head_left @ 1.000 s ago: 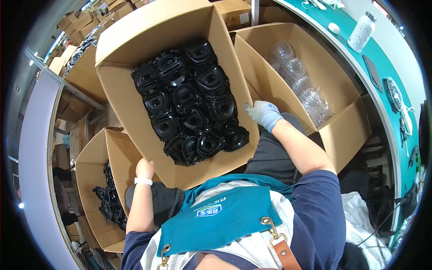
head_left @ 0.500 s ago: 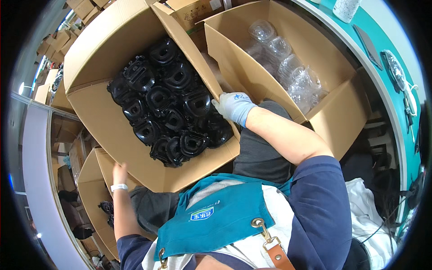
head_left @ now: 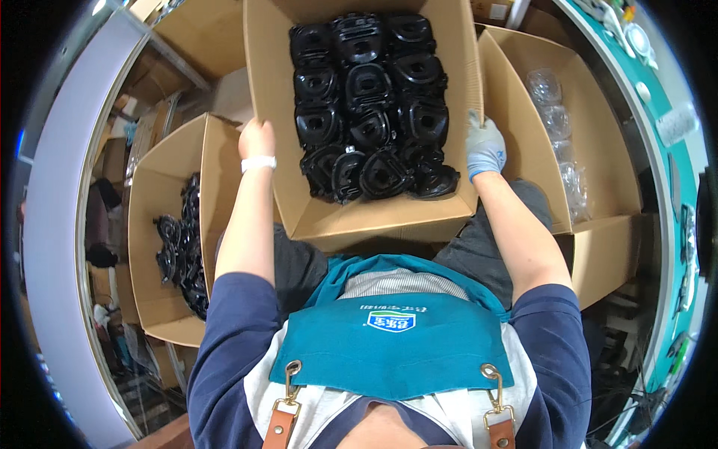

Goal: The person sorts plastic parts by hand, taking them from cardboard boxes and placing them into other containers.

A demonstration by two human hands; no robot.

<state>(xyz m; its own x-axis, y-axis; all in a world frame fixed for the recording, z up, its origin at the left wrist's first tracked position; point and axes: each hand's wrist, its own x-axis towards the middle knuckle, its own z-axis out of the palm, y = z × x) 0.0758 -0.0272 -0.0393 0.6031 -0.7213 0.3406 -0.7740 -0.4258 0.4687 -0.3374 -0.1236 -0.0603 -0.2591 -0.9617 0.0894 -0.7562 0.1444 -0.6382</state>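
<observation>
Among stacked cartons, both hands clasp the cardboard box sides.

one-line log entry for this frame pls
left hand: grips left wall of cardboard box | right hand, gloved: grips right wall | box: black plastic parts | beside: box of clear parts

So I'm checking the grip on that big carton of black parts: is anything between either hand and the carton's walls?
Nothing visible. The left hand lies bare against the left wall of the carton. The right hand, in a light glove, is on its right wall, beside the neighbouring box of clear parts. Only the glove separates skin from cardboard.
</observation>
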